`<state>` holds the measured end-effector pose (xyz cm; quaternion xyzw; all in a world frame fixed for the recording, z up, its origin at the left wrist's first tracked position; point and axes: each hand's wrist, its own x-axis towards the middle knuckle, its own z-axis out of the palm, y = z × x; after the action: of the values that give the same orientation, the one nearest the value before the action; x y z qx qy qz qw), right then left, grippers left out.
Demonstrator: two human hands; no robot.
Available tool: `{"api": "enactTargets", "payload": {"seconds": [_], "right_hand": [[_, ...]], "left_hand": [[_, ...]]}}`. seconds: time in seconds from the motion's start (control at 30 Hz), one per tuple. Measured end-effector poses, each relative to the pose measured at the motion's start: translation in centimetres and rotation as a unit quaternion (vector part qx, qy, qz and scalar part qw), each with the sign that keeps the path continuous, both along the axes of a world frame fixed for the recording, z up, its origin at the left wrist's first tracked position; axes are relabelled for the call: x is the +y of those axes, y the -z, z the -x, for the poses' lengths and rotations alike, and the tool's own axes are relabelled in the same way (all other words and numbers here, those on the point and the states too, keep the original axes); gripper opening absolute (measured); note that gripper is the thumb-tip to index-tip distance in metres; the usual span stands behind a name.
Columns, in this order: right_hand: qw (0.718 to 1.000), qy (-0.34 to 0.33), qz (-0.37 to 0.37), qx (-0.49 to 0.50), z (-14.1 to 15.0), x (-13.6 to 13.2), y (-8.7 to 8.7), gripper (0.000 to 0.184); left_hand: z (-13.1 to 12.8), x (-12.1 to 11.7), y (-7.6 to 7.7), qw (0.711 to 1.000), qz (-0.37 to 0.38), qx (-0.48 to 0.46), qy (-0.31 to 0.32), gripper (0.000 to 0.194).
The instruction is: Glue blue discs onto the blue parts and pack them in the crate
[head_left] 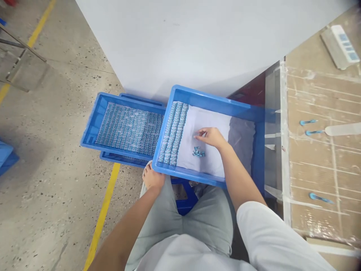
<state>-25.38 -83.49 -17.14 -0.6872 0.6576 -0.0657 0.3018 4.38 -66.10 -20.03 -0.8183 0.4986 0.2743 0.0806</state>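
Observation:
My right hand [210,136] hovers over the white lining sheet [205,116] in the large blue plastic tray [191,174]. Its thumb and fingers are drawn together; anything between their tips is too small to make out. Just below the hand lies a loose heap of small blue and silvery pieces [198,151]. Similar pieces stand in neat, tight rows [173,133] along the tray's left side. My left hand [153,178] rests on my left knee beside the tray's near left corner, fingers laid over the knee.
A lower blue tray [93,124] full of rowed pieces sits on another tray at left. A white panel [183,45] rises behind. At right, a cardboard-covered table [313,162] bears several blue pieces [320,197] and a white box [340,47]. Yellow lines [105,210] cross the floor.

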Motion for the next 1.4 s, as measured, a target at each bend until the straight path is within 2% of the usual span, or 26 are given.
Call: {"api": "enactTargets", "payload": {"seconds": [0.1, 0.17, 0.23, 0.47, 0.7, 0.9, 0.97, 1.1, 1.27, 1.4], "right_hand": [[0.997, 0.006, -0.043, 0.067, -0.3, 3.6, 0.1, 0.04], [0.992, 0.005, -0.065, 0.106, -0.7, 5.0, 0.3, 0.04], [0.987, -0.025, -0.074, 0.138, -1.3, 5.8, 0.6, 0.036], [0.975, -0.116, -0.05, 0.182, -3.4, 6.1, 0.5, 0.024], [0.944, -0.296, -0.065, 0.132, -5.9, 7.1, -0.2, 0.02], [0.919, -0.368, -0.1, 0.1, -6.6, 7.7, -0.2, 0.015], [0.927, -0.348, -0.109, 0.087, -6.3, 7.6, -0.1, 0.012], [0.964, -0.214, -0.139, 0.078, -5.8, 7.7, 0.3, 0.022], [0.965, -0.126, -0.217, 0.078, -6.1, 8.5, 1.0, 0.029], [0.969, -0.095, -0.212, 0.082, -7.0, 8.9, 1.1, 0.025]], "left_hand": [[-0.1, 0.1, -0.2, 1.0, 0.01, -0.004, -0.003, 0.051], [-0.1, 0.2, -0.2, 1.0, 0.016, -0.007, -0.004, 0.05], [-0.2, 0.4, -0.1, 1.0, 0.02, -0.011, -0.007, 0.049], [-0.3, 0.8, 0.0, 0.999, 0.027, -0.016, -0.016, 0.052], [-0.2, 0.8, -0.3, 0.999, 0.018, -0.018, -0.02, 0.051], [-0.1, 0.7, -0.3, 1.0, 0.016, -0.012, -0.013, 0.051], [-0.1, 0.6, -0.2, 1.0, 0.015, -0.01, -0.013, 0.051], [0.0, 0.5, -0.1, 1.0, 0.011, -0.006, -0.011, 0.053], [0.1, 0.3, 0.0, 1.0, 0.01, -0.003, -0.008, 0.054], [0.0, 0.3, 0.1, 1.0, 0.012, -0.003, -0.003, 0.055]]}}
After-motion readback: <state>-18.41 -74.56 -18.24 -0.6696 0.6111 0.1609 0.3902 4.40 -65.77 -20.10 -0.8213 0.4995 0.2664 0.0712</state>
